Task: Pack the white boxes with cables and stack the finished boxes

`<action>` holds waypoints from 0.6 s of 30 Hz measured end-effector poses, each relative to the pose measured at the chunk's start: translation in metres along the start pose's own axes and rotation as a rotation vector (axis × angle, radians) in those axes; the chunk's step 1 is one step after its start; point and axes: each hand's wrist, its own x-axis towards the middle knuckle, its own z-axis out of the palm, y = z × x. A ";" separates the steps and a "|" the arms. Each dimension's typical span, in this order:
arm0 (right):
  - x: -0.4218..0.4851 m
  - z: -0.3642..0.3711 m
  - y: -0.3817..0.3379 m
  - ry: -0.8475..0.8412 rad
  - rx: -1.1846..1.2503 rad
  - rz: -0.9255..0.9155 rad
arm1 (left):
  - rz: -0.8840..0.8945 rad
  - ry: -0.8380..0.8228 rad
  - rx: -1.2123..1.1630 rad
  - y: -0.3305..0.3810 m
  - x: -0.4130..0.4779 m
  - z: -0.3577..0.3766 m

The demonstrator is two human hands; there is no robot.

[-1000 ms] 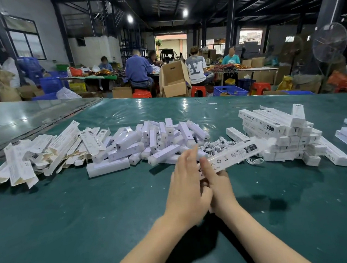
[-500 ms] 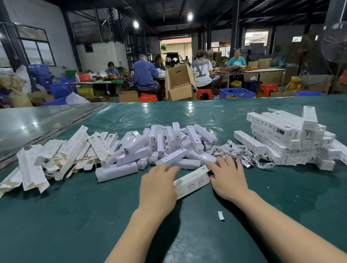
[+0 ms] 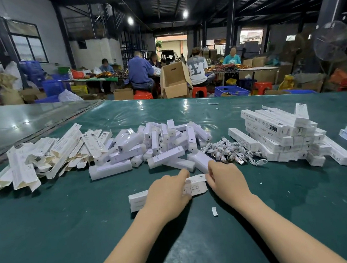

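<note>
Both hands have come down since a second ago, when they held the box up toward the stack; now the box (image 3: 193, 187) lies flat on the green table (image 3: 72, 236). Left hand (image 3: 166, 192) presses over its middle, fingers curled down on top. Right hand (image 3: 226, 179) works the box's right end, fingertips at the end flap, which looks not fully shut. A small white scrap (image 3: 214, 211) lies near the right wrist. To do this well, I judge, pin the body firmly with the left and tuck the flap squarely so it does not crease. Beyond, loose cables (image 3: 227, 149) sit between the pile of boxes (image 3: 158, 141) and the stack (image 3: 283, 133) at right; flat cartons (image 3: 43, 156) lie far left.
</note>
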 end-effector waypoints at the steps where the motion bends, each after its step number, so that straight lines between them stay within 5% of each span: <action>1: 0.000 0.002 -0.001 -0.004 0.018 0.016 | 0.008 0.004 0.012 0.000 0.001 0.001; 8: 0.011 0.001 -0.007 0.026 0.246 0.219 | 0.029 0.074 -0.063 -0.007 -0.002 -0.005; 13: 0.011 -0.011 -0.006 -0.132 0.096 0.160 | 0.003 0.077 -0.213 -0.019 0.000 -0.017; 18: 0.014 -0.022 -0.007 -0.359 0.178 0.302 | 0.010 0.022 -0.273 -0.019 0.001 -0.018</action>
